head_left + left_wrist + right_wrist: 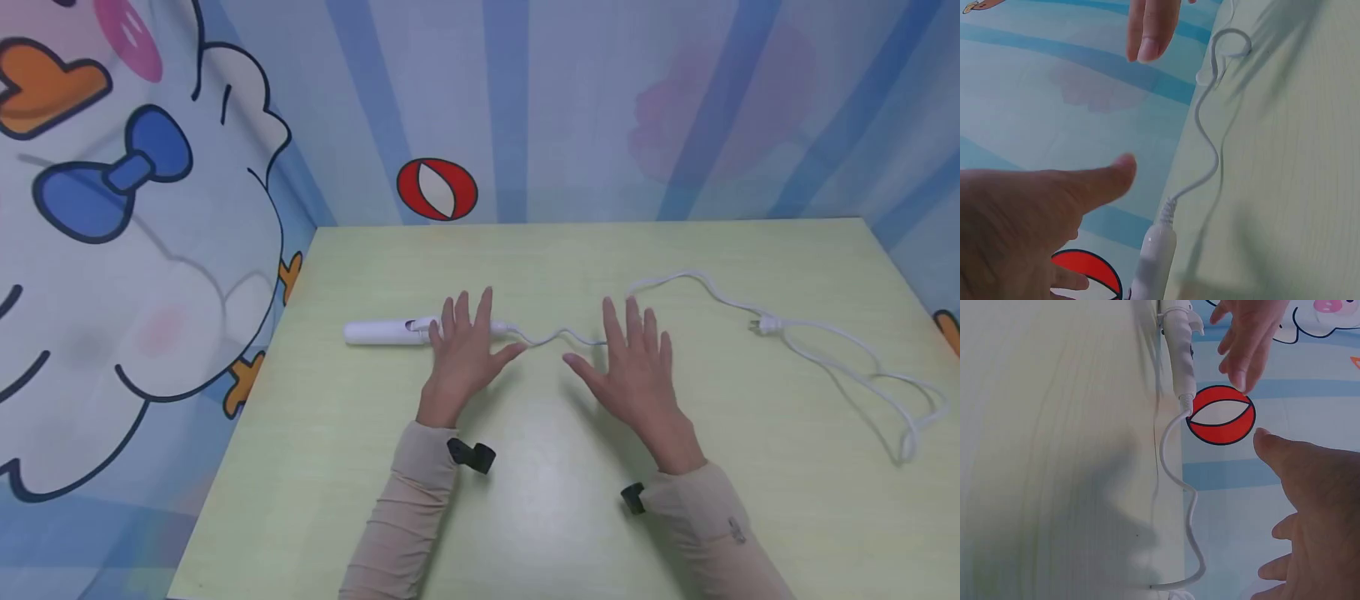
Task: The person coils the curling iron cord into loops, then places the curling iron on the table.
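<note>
A white curling iron (385,333) lies lengthwise across the left middle of the table, its cord end to the right. My left hand (462,358) is held over its handle with fingers spread, hiding part of it in the head view. The handle (1155,256) and the start of the cord show beside my thumb in the left wrist view. My right hand (640,379), fingers also spread, hovers over the white cord (564,332) further right and holds nothing. In the right wrist view a small lever (1197,322) sticks out from the iron's body (1179,356).
The cord runs on to the right side of the table (540,517), where it lies in loose loops (892,408) with a plug (767,324). A printed wall (570,108) with cartoon pictures stands along the back and left edges.
</note>
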Tool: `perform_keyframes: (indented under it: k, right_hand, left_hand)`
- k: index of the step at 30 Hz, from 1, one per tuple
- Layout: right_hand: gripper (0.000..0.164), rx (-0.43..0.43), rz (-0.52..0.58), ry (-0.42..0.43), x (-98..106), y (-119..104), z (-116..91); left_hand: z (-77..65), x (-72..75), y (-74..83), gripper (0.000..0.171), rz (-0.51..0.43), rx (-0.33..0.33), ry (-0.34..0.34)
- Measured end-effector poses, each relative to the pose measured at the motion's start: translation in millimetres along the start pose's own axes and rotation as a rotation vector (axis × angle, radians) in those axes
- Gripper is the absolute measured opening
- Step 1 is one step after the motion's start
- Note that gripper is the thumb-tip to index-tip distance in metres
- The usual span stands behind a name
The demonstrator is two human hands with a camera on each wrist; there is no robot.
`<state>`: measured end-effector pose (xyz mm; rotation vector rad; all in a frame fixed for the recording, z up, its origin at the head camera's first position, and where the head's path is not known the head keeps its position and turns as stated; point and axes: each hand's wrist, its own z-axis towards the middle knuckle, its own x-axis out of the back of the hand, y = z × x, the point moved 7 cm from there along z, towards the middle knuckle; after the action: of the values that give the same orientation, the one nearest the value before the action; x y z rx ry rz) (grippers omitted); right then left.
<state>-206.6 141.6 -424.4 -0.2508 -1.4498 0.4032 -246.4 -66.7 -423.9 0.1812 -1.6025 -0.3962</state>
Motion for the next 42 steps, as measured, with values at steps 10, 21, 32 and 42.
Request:
perform_keyframes:
  k: [10, 21, 32, 42]
  right_hand:
    - [0.082, 0.092, 0.059, 0.029, -11.1, -3.7, 11.0]
    - [0.064, 0.120, 0.168, 0.041, -18.4, -1.6, 17.2]
    - [0.047, 0.064, 0.173, -0.020, -28.1, 5.0, 21.8]
    - [0.038, 0.064, 0.177, -0.058, -35.4, 11.2, 24.0]
  left_hand:
    - [7.0, 4.5, -26.7, 0.089, 0.035, 0.061, 0.013]
    - [10.9, 6.7, -57.5, 0.085, 0.032, 0.105, -0.013]
    - [17.3, 7.2, -89.1, 0.070, 0.056, 0.069, -0.043]
    - [20.8, 6.4, -98.1, 0.055, 0.038, 0.035, -0.098]
